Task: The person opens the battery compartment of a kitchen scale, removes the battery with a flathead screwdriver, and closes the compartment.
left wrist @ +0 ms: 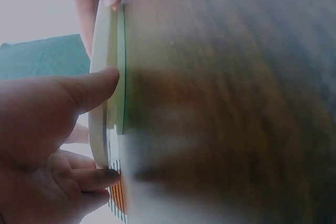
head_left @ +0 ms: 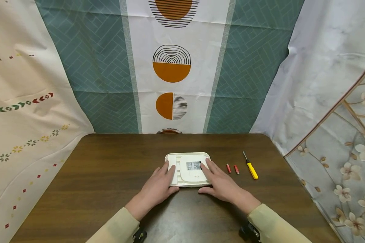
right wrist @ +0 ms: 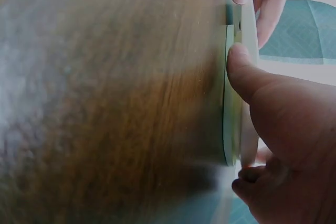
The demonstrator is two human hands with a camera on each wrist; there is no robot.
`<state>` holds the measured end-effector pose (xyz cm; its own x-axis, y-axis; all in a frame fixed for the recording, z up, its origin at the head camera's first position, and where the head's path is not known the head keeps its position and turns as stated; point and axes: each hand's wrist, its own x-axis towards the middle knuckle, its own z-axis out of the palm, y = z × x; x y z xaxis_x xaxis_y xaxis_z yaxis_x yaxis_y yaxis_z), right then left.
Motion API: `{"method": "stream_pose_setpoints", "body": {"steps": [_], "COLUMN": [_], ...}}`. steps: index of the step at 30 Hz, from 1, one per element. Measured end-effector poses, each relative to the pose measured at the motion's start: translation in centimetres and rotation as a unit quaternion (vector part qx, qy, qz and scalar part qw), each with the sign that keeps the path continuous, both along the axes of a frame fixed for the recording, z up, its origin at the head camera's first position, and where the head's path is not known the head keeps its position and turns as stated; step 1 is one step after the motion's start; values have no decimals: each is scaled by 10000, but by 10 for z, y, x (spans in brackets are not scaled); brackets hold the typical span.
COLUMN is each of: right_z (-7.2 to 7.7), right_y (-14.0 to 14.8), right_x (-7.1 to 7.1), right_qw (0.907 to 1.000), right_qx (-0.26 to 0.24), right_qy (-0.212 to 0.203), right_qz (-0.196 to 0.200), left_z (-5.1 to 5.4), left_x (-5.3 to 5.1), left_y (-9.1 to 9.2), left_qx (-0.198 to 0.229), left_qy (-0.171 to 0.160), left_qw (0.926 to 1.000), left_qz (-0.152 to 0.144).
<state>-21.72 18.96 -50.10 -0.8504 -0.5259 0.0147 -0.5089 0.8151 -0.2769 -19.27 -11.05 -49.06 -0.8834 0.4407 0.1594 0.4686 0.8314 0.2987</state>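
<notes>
A flat white device [head_left: 185,182] with rounded corners lies on the table between both hands, a printed label [head_left: 193,165] on its upper face. My left hand [head_left: 158,185] holds its left side, fingers over the top and thumb by the near edge. On the opposite side my right hand [head_left: 223,184] holds it the same way, its fingers reaching beside the label. From the left wrist, the left thumb [left wrist: 97,87] shows against the device's edge. In the right wrist view the right thumb [right wrist: 244,69] also touches that near edge.
Two small red batteries [head_left: 228,168] lie right of the device. Beyond them is a screwdriver [head_left: 252,170] with a yellow handle, its shaft pointing away. The brown wooden table [head_left: 109,168] meets a patterned curtain [head_left: 171,111] at the back, with more cloth hanging at both sides.
</notes>
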Motion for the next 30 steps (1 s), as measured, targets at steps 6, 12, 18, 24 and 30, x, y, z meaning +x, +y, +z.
{"method": "stream_pose_setpoints", "body": {"steps": [6, 12, 18, 24, 30], "right_z": [-2, -3, 2, 11, 18], "right_y": [-2, -1, 1, 4, 4], "right_x": [0, 0, 0, 1, -1], "right_qw": [9989, 9971, 9972, 9961, 9938], "right_qx": [-354, -640, -725, -875, -1111], "right_qy": [244, 313, 5, -112, -26], "right_qz": [202, 269, 191, 77, 78], "left_z": [0, 2, 7, 12, 17], "left_x": [-1, -2, -3, -5, -6], "left_y": [0, -2, -5, -5, -2], "left_qx": [-23, 36, 165, 195, 295], "left_qy": [112, 263, 276, 716, 1079], "left_qw": [9999, 9995, 9993, 9964, 9927], "left_qz": [-8, -142, -185, -405, -441]}}
